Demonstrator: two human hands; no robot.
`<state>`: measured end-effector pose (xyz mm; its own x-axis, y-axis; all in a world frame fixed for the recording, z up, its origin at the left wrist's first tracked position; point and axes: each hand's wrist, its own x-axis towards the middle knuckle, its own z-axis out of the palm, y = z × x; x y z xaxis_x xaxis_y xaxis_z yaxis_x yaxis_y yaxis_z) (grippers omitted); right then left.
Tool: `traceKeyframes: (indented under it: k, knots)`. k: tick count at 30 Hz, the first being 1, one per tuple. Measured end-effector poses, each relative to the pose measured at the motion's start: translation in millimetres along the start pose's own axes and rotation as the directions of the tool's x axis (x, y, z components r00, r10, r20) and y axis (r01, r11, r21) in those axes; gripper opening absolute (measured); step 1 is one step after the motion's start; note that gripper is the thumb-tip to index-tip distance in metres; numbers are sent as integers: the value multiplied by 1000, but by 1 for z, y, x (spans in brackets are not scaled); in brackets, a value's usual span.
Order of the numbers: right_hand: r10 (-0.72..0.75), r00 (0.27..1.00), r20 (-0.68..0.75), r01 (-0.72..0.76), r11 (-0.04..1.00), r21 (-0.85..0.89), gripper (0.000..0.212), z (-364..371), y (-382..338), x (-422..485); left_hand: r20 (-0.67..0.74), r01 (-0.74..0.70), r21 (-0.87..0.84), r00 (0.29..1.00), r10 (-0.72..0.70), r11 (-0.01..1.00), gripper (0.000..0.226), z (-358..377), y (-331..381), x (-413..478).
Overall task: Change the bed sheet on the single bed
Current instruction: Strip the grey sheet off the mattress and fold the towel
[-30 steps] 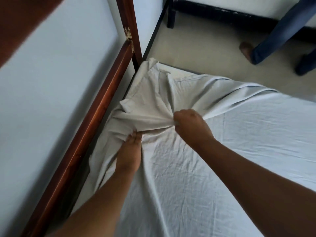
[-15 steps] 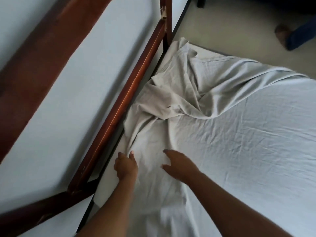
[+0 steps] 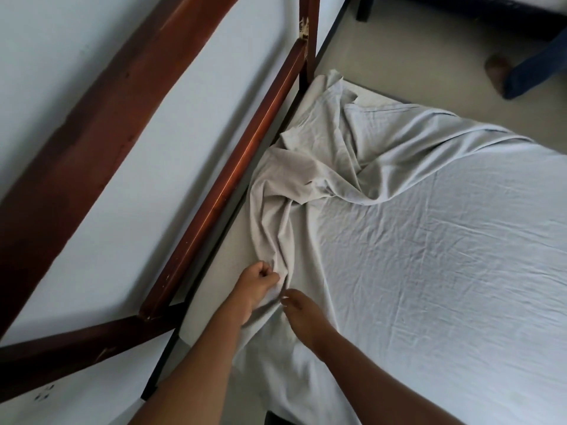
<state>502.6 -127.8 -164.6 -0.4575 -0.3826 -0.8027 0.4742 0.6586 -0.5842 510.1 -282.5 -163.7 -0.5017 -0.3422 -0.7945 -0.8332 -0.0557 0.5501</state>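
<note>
A pale grey bed sheet [image 3: 414, 240] covers the single bed, smooth on the right and bunched into folds [image 3: 319, 167] along the left side near the far corner. A strip of bare mattress [image 3: 227, 250] shows beside the wooden rail. My left hand [image 3: 256, 283] grips a ridge of the sheet's left edge with curled fingers. My right hand [image 3: 302, 311] lies just to its right, fingers bent down onto the same fold; whether it pinches the cloth is unclear.
A dark red wooden bed rail [image 3: 233, 176] and post [image 3: 310, 35] run along the left, against a white wall [image 3: 107, 185]. Beyond the bed's far end is beige floor [image 3: 399, 56], where another person's foot and blue trouser leg [image 3: 521, 75] stand.
Both hands let go of the bunched sheet near the far corner and drew back along the left edge. My left hand now grips a fold there, with the right close beside it.
</note>
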Motion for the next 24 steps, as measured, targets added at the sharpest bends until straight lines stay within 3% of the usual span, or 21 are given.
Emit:
traceKeyframes:
  k: [4,5,8,10,12,14,17,21,24]
  knots:
    - [-2,995,-99,21,981,195,18,0,-11,-24,-18,-98,-145,995,96,985,16,8,19,-29]
    - [2,989,-145,27,979,202,12,-3,-16,-31,-46,-98,-194,995,91,976,24,11,24,-34]
    - [45,966,-253,17,971,238,17,-12,-25,-45,-48,85,-428,992,-117,900,46,14,41,-52]
    - [42,963,-265,42,952,304,16,-19,-31,-55,72,257,-558,962,-262,789,41,11,52,-67]
    - [4,973,-229,81,930,359,12,-26,-35,-71,138,314,-511,949,-284,800,36,15,66,-89]
    - [-35,984,-173,92,938,334,14,-30,-36,-81,54,213,-336,977,-207,918,24,26,72,-103]
    - [-38,967,-252,94,972,216,17,-40,-32,-98,-38,9,-228,999,-18,974,11,45,80,-121]
    - [42,873,-485,38,987,154,26,-68,-28,-120,-119,-153,-323,986,120,934,18,54,88,-144]
    - [71,840,-538,-21,995,99,27,-94,-21,-134,-93,-180,-364,983,156,914,27,62,95,-161]
